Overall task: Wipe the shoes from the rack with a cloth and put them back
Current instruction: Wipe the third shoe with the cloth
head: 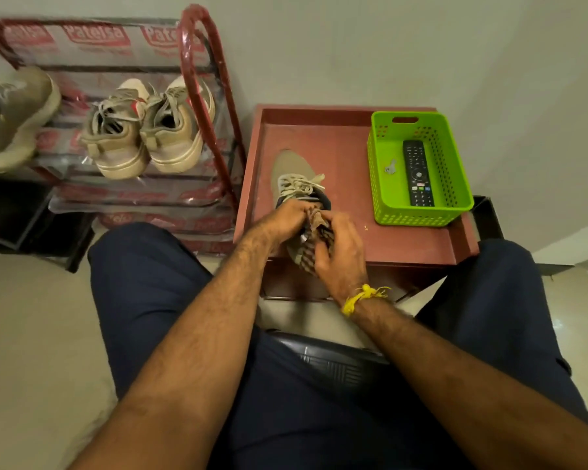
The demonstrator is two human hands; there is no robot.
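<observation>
On the red table [347, 144] beside the rack [197, 62], I see the shoe [294, 171] lying toe-away (heel toward me), left hand [286, 218] gripping its collar, right hand [340, 252] seemingly bunching the cloth [314, 232] against its heel.

Matt beige fabric on the shoe [294, 171]; soft striped woven cloth [314, 239]; glossy perforated green plastic for the basket [381, 184]; smooth matt reddish tabletop [350, 184]; shiny crinkled plastic wrap over the rack [197, 96].
</observation>
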